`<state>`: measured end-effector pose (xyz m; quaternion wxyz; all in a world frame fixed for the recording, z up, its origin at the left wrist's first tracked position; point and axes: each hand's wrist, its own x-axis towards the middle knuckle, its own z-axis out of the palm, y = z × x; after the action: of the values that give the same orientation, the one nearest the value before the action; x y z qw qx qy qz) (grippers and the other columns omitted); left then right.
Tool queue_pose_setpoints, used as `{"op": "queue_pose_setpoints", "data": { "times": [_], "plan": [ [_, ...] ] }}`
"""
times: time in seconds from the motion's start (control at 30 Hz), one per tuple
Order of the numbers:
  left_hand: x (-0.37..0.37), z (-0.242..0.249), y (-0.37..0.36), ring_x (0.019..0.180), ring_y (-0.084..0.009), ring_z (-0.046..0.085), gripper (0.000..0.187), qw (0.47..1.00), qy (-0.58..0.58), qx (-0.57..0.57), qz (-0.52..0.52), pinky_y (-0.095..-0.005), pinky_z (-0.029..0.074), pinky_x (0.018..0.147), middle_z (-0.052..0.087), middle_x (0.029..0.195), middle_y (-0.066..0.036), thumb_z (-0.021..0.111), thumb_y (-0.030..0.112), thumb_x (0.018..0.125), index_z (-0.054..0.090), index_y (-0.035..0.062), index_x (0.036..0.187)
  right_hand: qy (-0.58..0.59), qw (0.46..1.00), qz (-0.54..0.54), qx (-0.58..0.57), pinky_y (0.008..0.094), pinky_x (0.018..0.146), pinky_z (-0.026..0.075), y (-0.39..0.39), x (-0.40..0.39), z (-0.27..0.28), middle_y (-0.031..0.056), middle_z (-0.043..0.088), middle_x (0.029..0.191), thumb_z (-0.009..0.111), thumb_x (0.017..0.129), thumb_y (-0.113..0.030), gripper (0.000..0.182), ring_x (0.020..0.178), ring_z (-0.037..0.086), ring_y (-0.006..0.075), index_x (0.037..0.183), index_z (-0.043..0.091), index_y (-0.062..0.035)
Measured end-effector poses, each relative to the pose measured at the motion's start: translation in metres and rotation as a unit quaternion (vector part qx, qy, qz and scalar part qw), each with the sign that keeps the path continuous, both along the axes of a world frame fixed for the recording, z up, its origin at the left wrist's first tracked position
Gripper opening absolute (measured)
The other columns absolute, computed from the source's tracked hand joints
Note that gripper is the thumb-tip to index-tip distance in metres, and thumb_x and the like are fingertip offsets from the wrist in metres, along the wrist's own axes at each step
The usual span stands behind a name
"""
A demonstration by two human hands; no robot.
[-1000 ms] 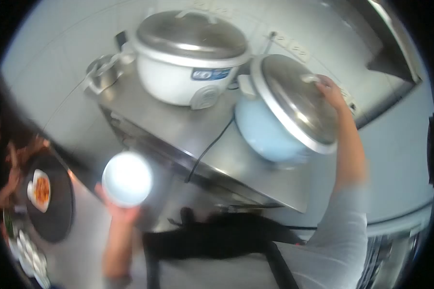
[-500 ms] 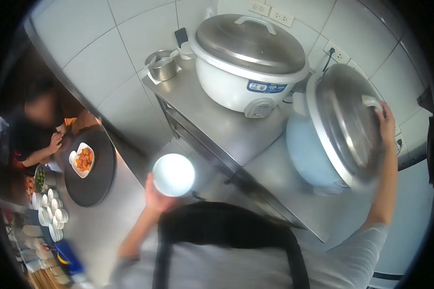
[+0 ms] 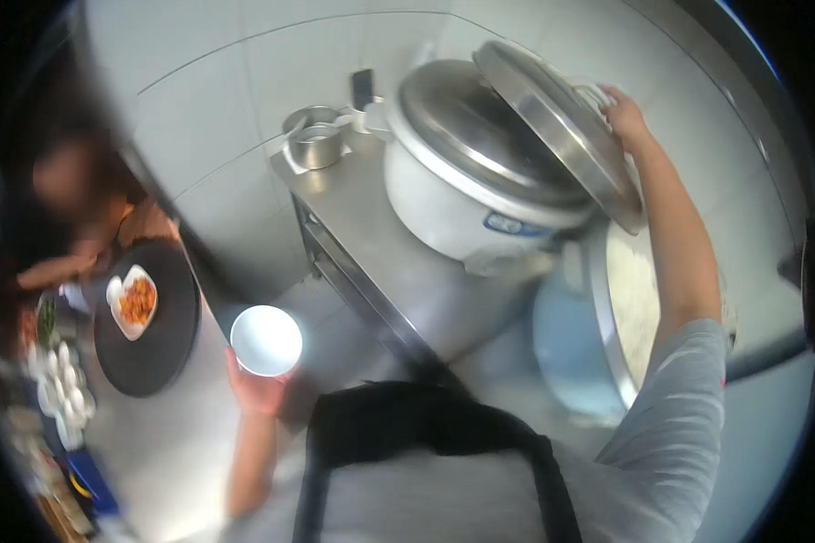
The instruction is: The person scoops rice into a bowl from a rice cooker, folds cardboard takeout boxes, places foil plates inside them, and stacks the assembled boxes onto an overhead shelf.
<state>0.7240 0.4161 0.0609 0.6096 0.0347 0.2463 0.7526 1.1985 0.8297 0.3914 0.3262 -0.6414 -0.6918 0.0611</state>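
Note:
My right hand (image 3: 623, 118) grips the white handle of a steel rice cooker lid (image 3: 561, 131), held tilted against or just over the lid of the far rice cooker (image 3: 435, 199). Below my right arm, the near rice cooker (image 3: 566, 335) stands uncovered, with white rice (image 3: 632, 290) showing inside; my forearm and sleeve hide part of its opening. In my left hand (image 3: 258, 387) is a white bowl (image 3: 266, 341), mouth up, with nothing visible in it. The fingers cup it from below and the side.
On the left counter (image 3: 163, 443) a dark round tray (image 3: 177, 353) carries a heart-shaped dish of orange food (image 3: 137, 301). Stacked small white cups (image 3: 66, 389) stand nearby, and another person is behind the tray. Steel pots (image 3: 317, 145) sit on the shelf's far corner.
My right hand has lifted the lid off the near cooker and swung it up and left towards the far one, exposing the rice. The bowl in my left hand has shifted left in view.

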Motion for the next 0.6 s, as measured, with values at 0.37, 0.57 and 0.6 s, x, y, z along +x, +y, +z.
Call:
{"op": "queue_pose_setpoints", "data": {
  "times": [0.37,0.57,0.6],
  "plan": [
    [-0.033,-0.009,0.025,0.121,-0.0326,0.050,0.073,0.996,0.008,-0.034,0.078,-0.0512,0.049,0.089,0.048,0.136,-0.010,0.045,0.066,0.086,0.039,0.0160,0.138,-0.396,0.916,0.031,-0.055,0.0391,0.079,0.049,0.181,-0.022,-0.023,0.0168,0.063,0.098,0.061,0.083,-0.009,0.042,0.089,0.061,0.0276,0.125,0.058,-0.0122],
    [-0.067,-0.012,0.097,0.124,-0.0322,0.047,0.075,0.997,-0.022,-0.034,0.068,-0.0526,0.048,0.089,0.046,0.138,-0.009,0.044,0.068,0.085,0.038,0.0173,0.139,-0.210,0.936,0.278,-0.058,0.0430,0.081,0.050,0.093,-0.316,-0.013,0.0191,0.064,0.105,0.060,0.084,-0.027,0.037,0.094,0.062,0.0349,0.115,0.061,-0.0055],
    [-0.072,-0.012,0.108,0.125,-0.0322,0.046,0.075,0.997,-0.040,-0.031,0.057,-0.0530,0.047,0.089,0.045,0.139,-0.009,0.044,0.068,0.085,0.038,0.0175,0.140,-0.174,0.929,0.277,-0.172,0.0408,0.069,0.054,0.090,-0.366,-0.039,0.0162,0.066,0.105,0.057,0.086,-0.035,0.043,0.086,0.064,0.0305,0.115,0.060,-0.0045]
  ]
}}
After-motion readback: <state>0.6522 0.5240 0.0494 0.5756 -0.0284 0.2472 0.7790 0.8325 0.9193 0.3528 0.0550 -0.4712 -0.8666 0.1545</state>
